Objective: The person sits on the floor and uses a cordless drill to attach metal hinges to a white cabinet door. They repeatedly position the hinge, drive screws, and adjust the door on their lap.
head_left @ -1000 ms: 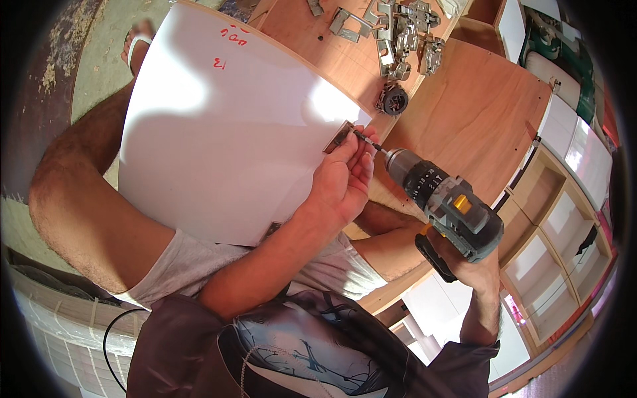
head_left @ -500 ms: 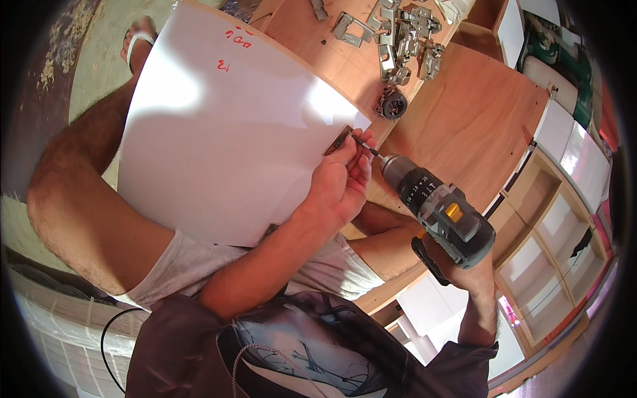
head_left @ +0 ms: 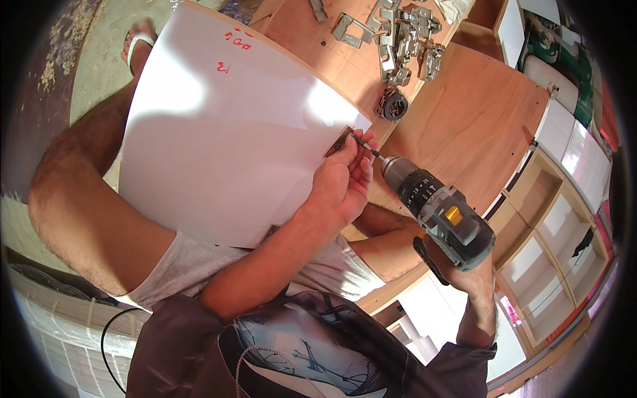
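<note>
A white panel (head_left: 219,146) with red handwriting lies across my lap. At its right edge sits a small dark metal cabinet hinge (head_left: 338,142). My left hand (head_left: 342,182) is closed on this hinge, its fingers curled around the tip of the driver bit (head_left: 369,148); any screw there is hidden. My right hand (head_left: 464,273) grips the handle of a black and grey cordless drill (head_left: 441,212), whose bit points at the hinge. A second dark metal fitting (head_left: 271,231) shows at the panel's near edge, partly behind my left forearm.
Several loose metal hinges (head_left: 405,40) lie on the wooden board beyond the panel. Beside them is a round black roll (head_left: 393,105). A brown plywood sheet (head_left: 464,113) stretches to the right, near an open cabinet frame (head_left: 541,245). My bare legs flank the panel.
The drill has tipped very slightly, its body shifting a little downward. My left hand stays at the hinge, and the panel has barely moved.
</note>
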`<state>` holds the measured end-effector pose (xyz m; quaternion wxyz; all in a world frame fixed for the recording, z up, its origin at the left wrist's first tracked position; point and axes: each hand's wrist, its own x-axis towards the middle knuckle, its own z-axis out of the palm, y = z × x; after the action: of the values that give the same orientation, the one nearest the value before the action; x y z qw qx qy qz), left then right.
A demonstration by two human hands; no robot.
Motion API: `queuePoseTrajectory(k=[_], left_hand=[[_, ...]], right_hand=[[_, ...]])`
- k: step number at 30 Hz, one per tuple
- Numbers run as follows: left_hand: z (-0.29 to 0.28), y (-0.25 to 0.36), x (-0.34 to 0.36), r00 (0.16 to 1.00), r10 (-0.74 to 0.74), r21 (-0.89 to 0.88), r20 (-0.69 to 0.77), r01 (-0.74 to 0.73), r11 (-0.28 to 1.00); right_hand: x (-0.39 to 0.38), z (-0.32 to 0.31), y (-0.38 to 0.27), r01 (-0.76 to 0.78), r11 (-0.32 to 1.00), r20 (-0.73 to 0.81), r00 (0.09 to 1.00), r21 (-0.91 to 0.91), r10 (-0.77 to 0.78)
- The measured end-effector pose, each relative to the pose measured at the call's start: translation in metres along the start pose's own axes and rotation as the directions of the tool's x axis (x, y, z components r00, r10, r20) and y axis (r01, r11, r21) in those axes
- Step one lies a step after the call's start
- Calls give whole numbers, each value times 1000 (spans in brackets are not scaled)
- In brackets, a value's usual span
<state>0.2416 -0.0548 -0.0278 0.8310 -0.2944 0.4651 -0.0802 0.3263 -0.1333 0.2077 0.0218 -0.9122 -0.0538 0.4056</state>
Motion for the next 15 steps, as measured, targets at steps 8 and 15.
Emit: queuePoseTrajectory(k=[8, 15], left_hand=[[3, 0, -1, 1000, 18, 37, -12, -17, 999], [4, 2, 0, 1000, 9, 55, -14, -8, 998]], right_hand=[[2, -1, 5, 26, 1000, 0, 1000, 9, -26], [5, -2, 8, 88, 996, 25, 996, 22, -89]])
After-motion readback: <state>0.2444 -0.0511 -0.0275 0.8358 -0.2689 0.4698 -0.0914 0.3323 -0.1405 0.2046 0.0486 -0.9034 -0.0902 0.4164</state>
